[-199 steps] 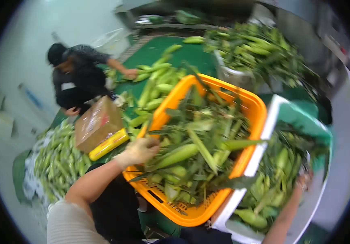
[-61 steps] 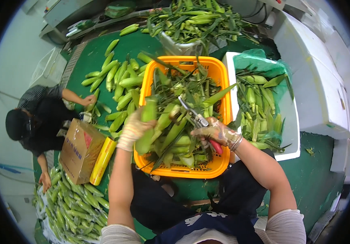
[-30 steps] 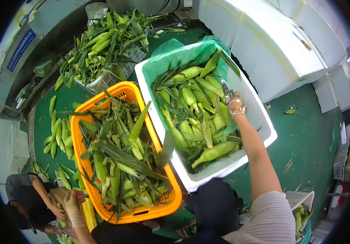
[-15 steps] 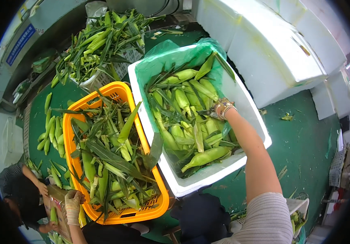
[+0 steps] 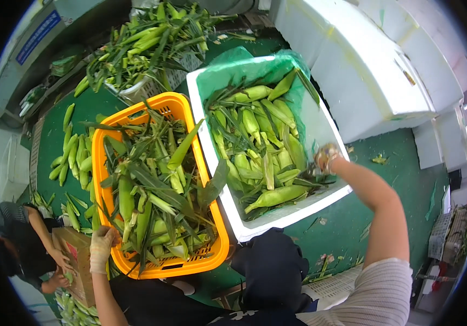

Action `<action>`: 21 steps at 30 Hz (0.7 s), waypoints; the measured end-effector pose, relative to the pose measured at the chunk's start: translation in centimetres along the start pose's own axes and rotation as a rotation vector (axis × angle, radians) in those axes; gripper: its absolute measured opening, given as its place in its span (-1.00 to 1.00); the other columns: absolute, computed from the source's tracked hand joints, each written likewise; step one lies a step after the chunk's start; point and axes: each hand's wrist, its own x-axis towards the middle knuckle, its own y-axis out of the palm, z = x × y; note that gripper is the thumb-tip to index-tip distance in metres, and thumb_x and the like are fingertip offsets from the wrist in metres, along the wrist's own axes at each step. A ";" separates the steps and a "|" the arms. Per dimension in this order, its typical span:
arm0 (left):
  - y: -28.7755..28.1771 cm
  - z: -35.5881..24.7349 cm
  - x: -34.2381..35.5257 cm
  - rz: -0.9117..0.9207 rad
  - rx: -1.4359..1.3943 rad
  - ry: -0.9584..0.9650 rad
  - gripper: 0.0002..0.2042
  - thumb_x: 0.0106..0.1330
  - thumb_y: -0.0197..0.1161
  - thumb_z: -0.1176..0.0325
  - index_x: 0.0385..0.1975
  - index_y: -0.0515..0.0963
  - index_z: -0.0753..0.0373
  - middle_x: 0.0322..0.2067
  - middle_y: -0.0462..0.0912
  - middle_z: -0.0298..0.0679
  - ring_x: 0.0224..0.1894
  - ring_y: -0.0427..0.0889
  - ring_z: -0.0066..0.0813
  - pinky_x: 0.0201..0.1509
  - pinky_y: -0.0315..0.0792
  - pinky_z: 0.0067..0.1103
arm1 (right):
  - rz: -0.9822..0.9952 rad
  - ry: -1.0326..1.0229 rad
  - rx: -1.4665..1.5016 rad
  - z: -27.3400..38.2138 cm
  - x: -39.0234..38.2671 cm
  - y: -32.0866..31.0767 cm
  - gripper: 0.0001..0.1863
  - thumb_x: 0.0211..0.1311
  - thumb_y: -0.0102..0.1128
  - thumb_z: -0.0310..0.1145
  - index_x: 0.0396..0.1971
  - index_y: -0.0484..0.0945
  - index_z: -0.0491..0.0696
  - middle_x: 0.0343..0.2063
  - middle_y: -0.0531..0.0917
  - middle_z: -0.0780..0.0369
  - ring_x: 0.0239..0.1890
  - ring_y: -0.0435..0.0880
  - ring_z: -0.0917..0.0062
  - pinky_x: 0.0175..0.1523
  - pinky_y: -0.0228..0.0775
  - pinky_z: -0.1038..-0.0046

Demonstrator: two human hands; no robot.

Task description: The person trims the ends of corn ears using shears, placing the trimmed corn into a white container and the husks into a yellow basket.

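My left hand (image 5: 102, 243), in a pale glove, has its fingers bent over the left rim of the orange basket (image 5: 217, 247), which is heaped with corn ears and loose leaves. My right hand (image 5: 327, 157), in a patterned glove, is inside a white foam box (image 5: 341, 185) at its right wall. It is closed around metal shears, blurred and partly hidden beneath it. The box has a green plastic liner (image 5: 236, 58) and holds several unhusked corn ears (image 5: 277, 193), beside the dark leaves.
Another person (image 5: 19, 239) crouches at the left by a cardboard box (image 5: 76, 263). Loose corn ears (image 5: 70, 157) lie on the green floor. A leaf-filled crate (image 5: 135, 89) is behind, stacked white foam boxes (image 5: 369, 81) at upper right, grey crates (image 5: 442, 233) at right.
My left hand held a corn ear over the basket and is now at its rim. My right hand moved into the foam box, then toward its right wall. The view has turned rightward.
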 end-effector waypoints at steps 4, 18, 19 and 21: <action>2.1 -2.6 -0.7 0.109 0.025 0.011 -0.83 0.20 0.10 0.40 -0.47 0.51 0.40 -0.59 0.58 -0.23 -0.54 0.54 -0.56 -0.46 0.42 -0.65 | -0.352 0.088 0.233 1.5 -9.9 0.4 -0.78 -0.08 0.23 -0.24 -0.37 0.59 0.05 -0.37 0.68 0.17 -0.23 0.66 0.23 -0.16 0.49 0.28; 8.7 -13.4 -8.7 0.719 -0.836 0.350 -0.57 0.32 0.11 0.10 0.02 0.37 0.32 -0.19 0.57 -0.12 -0.17 0.59 -0.41 -0.04 0.47 -0.49 | -0.689 -0.069 2.061 15.8 -25.8 -28.9 -0.63 0.08 0.33 -0.18 -0.22 0.43 -0.04 -0.42 0.60 0.22 -0.46 0.57 0.52 -0.40 0.42 0.48; 8.4 -14.5 -8.5 0.736 -1.175 0.345 -0.43 0.24 0.17 -0.03 0.08 0.30 0.28 -0.12 0.53 -0.13 -0.03 0.50 -0.35 0.09 0.37 -0.37 | -0.519 -0.160 2.209 18.1 -24.6 -29.5 -0.65 0.12 0.29 -0.18 -0.19 0.43 -0.04 -0.40 0.60 0.21 -0.48 0.57 0.52 -0.42 0.42 0.50; 6.1 -16.2 -8.3 0.445 -1.458 0.424 -0.47 0.18 0.20 -0.07 0.00 0.38 0.20 -0.15 0.54 -0.21 -0.02 0.46 -0.24 0.13 0.30 -0.27 | -0.054 -0.502 2.477 22.2 -21.0 -30.0 -0.65 0.20 0.19 -0.14 -0.14 0.44 -0.04 -0.41 0.60 0.20 -0.51 0.57 0.53 -0.45 0.41 0.53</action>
